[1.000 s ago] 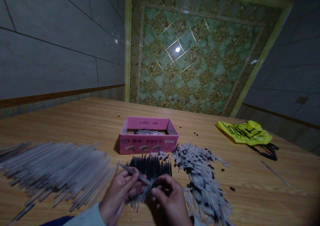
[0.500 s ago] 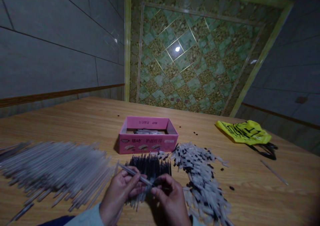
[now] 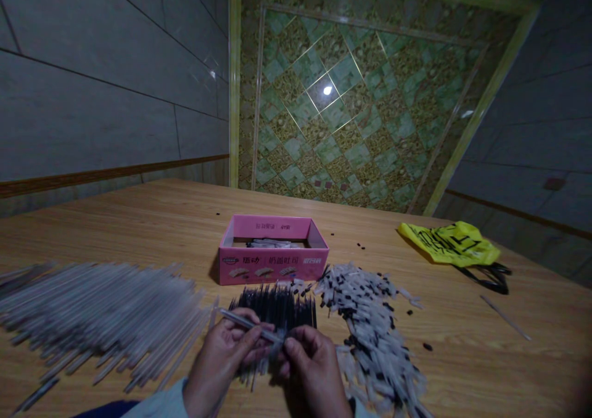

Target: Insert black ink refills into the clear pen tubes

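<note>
Left hand [image 3: 217, 356]: while pinching a slim clear tube [image 3: 240, 320] aslant at lower centre of the frame, liable to let it twist if gripped loosely.
Right hand [image 3: 319, 368]: closed in a pinch at the tube's lower right end, anything small there too blurred to tell; likely to bend or miss that end if pushed off line.
Dark rods [image 3: 275, 304]: bunched just beyond and beneath both hands; easily scattered by a low brush.
Small pale and black pieces [image 3: 372, 328]: heaped at lower right of centre; easily swept across the bench [image 3: 472, 368] by an outward swing.
</note>
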`<state>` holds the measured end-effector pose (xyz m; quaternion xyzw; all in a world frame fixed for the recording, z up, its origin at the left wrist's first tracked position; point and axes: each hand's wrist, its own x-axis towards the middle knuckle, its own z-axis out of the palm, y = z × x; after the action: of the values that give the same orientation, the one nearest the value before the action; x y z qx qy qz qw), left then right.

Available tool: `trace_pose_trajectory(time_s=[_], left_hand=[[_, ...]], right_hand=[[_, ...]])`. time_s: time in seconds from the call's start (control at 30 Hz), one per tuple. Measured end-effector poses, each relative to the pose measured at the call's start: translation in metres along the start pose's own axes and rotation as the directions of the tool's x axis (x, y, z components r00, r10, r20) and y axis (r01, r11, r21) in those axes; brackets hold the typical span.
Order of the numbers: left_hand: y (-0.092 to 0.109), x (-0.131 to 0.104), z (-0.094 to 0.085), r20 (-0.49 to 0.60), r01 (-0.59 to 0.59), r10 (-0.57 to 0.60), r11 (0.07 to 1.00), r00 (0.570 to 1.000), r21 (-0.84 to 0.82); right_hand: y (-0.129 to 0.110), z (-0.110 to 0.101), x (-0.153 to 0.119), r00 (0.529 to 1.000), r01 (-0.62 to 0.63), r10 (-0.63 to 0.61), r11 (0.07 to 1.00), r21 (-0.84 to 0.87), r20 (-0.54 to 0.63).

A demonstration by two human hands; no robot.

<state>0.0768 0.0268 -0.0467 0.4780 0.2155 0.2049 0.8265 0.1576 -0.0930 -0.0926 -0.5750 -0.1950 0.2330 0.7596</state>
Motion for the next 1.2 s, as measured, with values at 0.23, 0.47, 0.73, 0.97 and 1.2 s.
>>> trace_pose_trajectory(time_s=[0.23,0.47,0.73,0.97,1.2], left_hand=[[-0.001,0.004,-0.007,-0.029,-0.006,0.005,0.999,1.0,-0.032],[-0.004,0.006,-0.008,0.021,0.004,-0.003,0.999,1.0,-0.036],[0.0,0.002,-0.004,0.041,0.008,-0.007,1.0,0.999,-0.011],[-0.006,0.006,-0.01,0.075,0.003,-0.002,1.0,0.997,-0.012],[-0.01,0.01,-0.014,0.079,-0.022,0.02,0.999,0.997,0.024]], right_hand=[[-0.015,-0.003,-0.004,0.992,0.088,-0.07,0.98,-0.18,0.105],[-0.011,-0.007,-0.005,0.988,0.053,-0.014,0.966,-0.254,0.152],[-0.012,-0.005,-0.006,0.983,0.088,-0.051,0.973,-0.211,0.174],[-0.013,-0.006,-0.004,0.977,0.174,-0.131,0.943,-0.283,0.167],[-0.022,-0.018,0.005,0.989,0.146,-0.109,0.81,-0.568,0.1]])
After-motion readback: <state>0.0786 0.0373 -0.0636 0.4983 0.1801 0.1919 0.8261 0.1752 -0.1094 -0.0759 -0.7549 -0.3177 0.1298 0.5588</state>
